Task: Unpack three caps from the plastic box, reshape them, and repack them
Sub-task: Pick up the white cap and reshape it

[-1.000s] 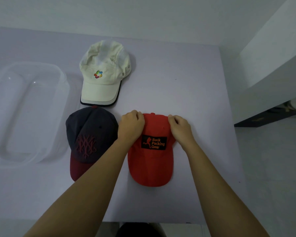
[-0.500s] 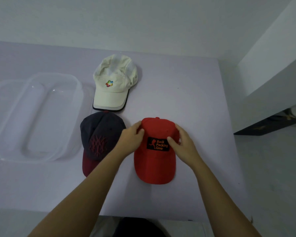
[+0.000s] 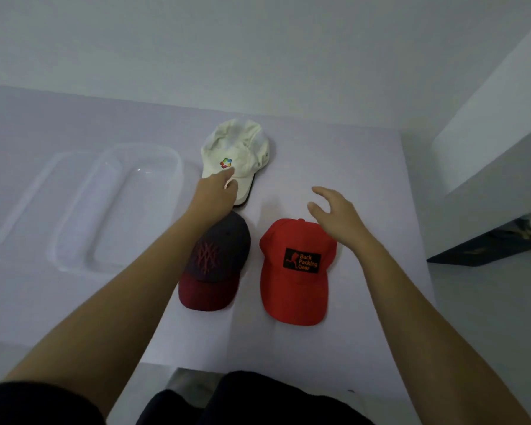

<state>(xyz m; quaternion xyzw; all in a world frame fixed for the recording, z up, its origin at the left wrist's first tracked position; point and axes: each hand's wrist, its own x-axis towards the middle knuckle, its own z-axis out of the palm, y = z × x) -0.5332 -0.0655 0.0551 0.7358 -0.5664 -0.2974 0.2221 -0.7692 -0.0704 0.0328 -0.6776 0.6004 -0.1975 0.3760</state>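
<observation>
Three caps lie on the white table (image 3: 334, 154). The white cap (image 3: 242, 145) with a coloured logo is farthest from me. The dark grey cap (image 3: 224, 240) with a maroon brim lies below it. The red cap (image 3: 292, 271) with a black patch sits to the right, brim toward me. My left hand (image 3: 216, 190) reaches across the grey cap and its fingers close on the white cap's brim. My right hand (image 3: 334, 213) hovers open just above the back of the red cap, holding nothing. The clear plastic box (image 3: 172, 161) stands at the left, with nothing inside it.
The box's clear lid (image 3: 22, 216) lies to the left of the box. A white wall runs behind the table. A white cabinet (image 3: 488, 142) stands at the right. The table's near edge is just in front of my lap.
Both hands have let go of the red cap. My left hand moved up and away to the white cap's brim. My right hand lifted and opened.
</observation>
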